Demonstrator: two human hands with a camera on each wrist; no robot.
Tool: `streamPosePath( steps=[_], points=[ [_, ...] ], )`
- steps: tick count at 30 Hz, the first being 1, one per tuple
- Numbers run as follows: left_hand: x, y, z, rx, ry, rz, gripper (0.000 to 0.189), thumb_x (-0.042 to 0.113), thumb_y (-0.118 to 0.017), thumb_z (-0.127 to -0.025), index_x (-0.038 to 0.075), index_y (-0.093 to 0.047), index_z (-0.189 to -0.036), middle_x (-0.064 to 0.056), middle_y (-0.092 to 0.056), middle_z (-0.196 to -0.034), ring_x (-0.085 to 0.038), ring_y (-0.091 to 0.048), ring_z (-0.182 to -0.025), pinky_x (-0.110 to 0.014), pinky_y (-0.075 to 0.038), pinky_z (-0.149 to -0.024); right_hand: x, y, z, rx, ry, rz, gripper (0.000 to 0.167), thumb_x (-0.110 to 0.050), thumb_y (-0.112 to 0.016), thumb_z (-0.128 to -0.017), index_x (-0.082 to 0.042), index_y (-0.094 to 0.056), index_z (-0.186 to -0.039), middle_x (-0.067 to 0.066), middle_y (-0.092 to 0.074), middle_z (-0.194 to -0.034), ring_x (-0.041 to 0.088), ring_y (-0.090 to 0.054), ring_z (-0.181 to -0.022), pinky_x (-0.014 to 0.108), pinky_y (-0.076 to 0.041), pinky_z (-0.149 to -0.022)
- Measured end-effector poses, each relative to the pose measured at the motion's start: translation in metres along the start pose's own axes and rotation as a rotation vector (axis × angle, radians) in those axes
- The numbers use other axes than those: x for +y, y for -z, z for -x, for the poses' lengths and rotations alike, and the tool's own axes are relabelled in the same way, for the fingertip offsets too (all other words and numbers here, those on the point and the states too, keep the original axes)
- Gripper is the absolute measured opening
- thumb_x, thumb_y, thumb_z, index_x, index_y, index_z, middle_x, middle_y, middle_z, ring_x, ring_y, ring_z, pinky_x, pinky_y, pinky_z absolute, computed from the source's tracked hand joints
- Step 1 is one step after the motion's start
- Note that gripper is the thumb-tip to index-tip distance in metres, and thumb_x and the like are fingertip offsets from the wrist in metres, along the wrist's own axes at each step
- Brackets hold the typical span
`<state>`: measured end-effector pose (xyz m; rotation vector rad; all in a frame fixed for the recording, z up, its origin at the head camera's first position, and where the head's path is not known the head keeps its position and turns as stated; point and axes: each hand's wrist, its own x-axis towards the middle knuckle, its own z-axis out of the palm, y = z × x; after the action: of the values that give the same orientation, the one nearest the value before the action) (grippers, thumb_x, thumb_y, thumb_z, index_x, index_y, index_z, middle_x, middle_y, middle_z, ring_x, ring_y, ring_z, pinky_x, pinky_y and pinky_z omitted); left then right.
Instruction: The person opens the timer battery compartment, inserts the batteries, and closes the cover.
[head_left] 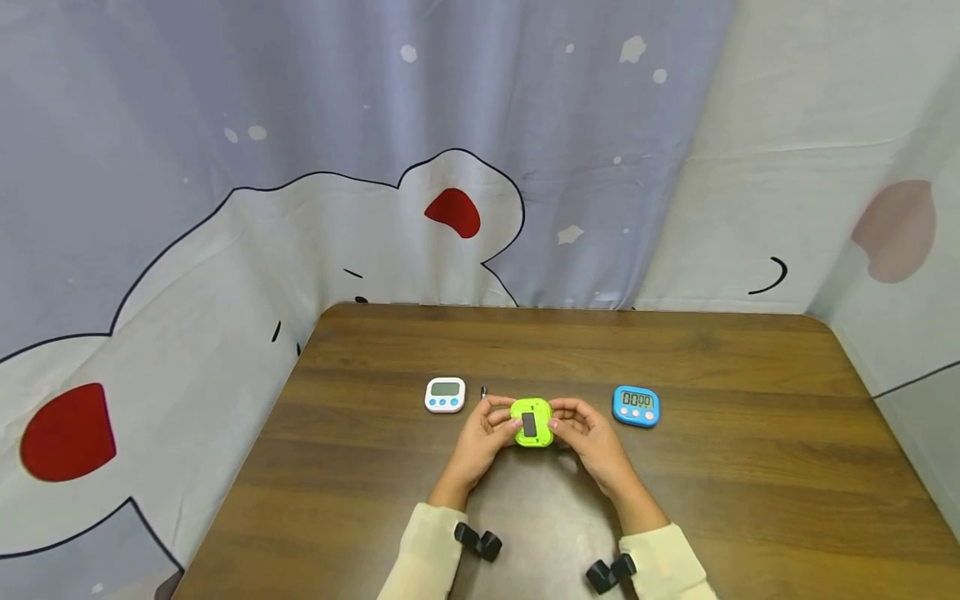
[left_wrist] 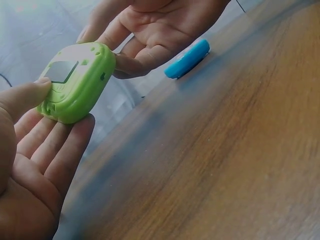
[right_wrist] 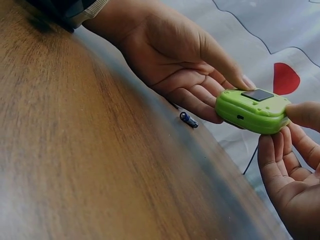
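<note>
A lime-green digital timer [head_left: 533, 435] is held above the table with its back up, a dark rectangle showing on it. My left hand [head_left: 477, 443] pinches one side, thumb on the back and fingers underneath. From the opposite side my right hand [head_left: 594, 443] grips it in the same way, and the right wrist view shows that thumb at the timer's [right_wrist: 252, 114] edge. A small dark-blue battery [right_wrist: 189, 119] lies on the table beyond the left hand. The timer's front is hidden.
A white timer [head_left: 446, 395] with blue buttons lies left of the hands. To their right is a blue timer [head_left: 636, 407] with a lit-up reading of zeros. The wooden table [head_left: 750, 467] meets a patterned curtain [head_left: 360, 233] at its back edge.
</note>
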<state>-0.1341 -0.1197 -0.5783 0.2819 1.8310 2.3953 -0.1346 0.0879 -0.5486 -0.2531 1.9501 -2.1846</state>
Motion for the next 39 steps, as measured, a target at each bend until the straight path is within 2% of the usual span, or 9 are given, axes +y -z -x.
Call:
streamPosePath(
  steps=[8, 14, 21, 26, 30, 34, 39],
  points=[
    [-0.001, -0.001, -0.001, 0.03, -0.013, -0.035, 0.035, 0.001, -0.064, -0.092, -0.004, -0.047, -0.123, -0.017, -0.061, -0.114, -0.02, -0.066, -0.097, -0.03, -0.058, -0.076, 0.0, 0.0, -0.001, 0.003, -0.004, 0.008, 0.037, -0.015, -0.07, -0.091, 0.002, -0.058, -0.121, 0.019, -0.059, -0.108, 0.019, -0.061, -0.093, 0.035, -0.055, -0.08],
    [-0.001, -0.001, 0.0, 0.042, -0.038, -0.078, 0.036, 0.004, -0.066, -0.092, -0.004, -0.049, -0.123, -0.018, -0.059, -0.115, -0.02, -0.064, -0.098, -0.029, -0.057, -0.074, -0.001, -0.001, 0.0, 0.012, 0.009, 0.031, 0.035, -0.015, -0.07, -0.091, 0.001, -0.059, -0.121, 0.019, -0.059, -0.107, 0.02, -0.06, -0.094, 0.032, -0.055, -0.08],
    [0.003, -0.001, -0.001, 0.05, -0.074, -0.112, 0.036, -0.001, -0.063, -0.093, -0.006, -0.049, -0.125, -0.022, -0.057, -0.116, -0.015, -0.061, -0.093, -0.028, -0.056, -0.073, -0.008, -0.005, 0.001, 0.039, 0.104, 0.175, 0.029, -0.01, -0.07, -0.091, -0.002, -0.062, -0.118, 0.016, -0.063, -0.103, 0.024, -0.06, -0.095, 0.024, -0.053, -0.081],
    [0.014, -0.005, 0.002, 0.037, -0.047, -0.112, 0.037, -0.003, -0.063, -0.092, -0.009, -0.047, -0.126, -0.028, -0.054, -0.119, -0.017, -0.06, -0.094, -0.029, -0.056, -0.076, -0.029, -0.013, 0.007, 0.036, 0.162, 0.222, 0.027, -0.002, -0.068, -0.091, 0.003, -0.062, -0.116, 0.018, -0.063, -0.1, 0.03, -0.06, -0.093, 0.025, -0.055, -0.079],
    [0.027, -0.012, 0.006, 0.032, -0.016, -0.134, 0.039, 0.001, -0.064, -0.092, -0.008, -0.048, -0.126, -0.025, -0.056, -0.119, -0.019, -0.061, -0.099, -0.026, -0.053, -0.08, -0.042, -0.017, 0.013, 0.043, 0.231, 0.311, 0.025, -0.002, -0.068, -0.09, 0.004, -0.063, -0.114, 0.015, -0.063, -0.098, 0.029, -0.06, -0.091, 0.028, -0.056, -0.074],
    [0.031, -0.014, 0.008, 0.023, -0.003, -0.152, 0.04, 0.003, -0.065, -0.092, -0.006, -0.05, -0.129, -0.023, -0.056, -0.123, -0.024, -0.061, -0.105, -0.025, -0.052, -0.084, -0.026, -0.013, 0.009, 0.062, 0.298, 0.384, 0.024, -0.008, -0.07, -0.09, -0.006, -0.066, -0.114, 0.006, -0.063, -0.097, 0.023, -0.06, -0.088, 0.03, -0.056, -0.071],
    [0.032, -0.015, 0.008, 0.015, -0.005, -0.153, 0.045, 0.003, -0.066, -0.092, -0.007, -0.05, -0.132, -0.026, -0.053, -0.13, -0.031, -0.059, -0.114, -0.03, -0.052, -0.092, -0.009, -0.007, 0.002, 0.076, 0.3, 0.411, 0.023, -0.017, -0.073, -0.089, -0.02, -0.068, -0.111, -0.004, -0.06, -0.096, 0.016, -0.06, -0.085, 0.029, -0.054, -0.07]
  ],
)
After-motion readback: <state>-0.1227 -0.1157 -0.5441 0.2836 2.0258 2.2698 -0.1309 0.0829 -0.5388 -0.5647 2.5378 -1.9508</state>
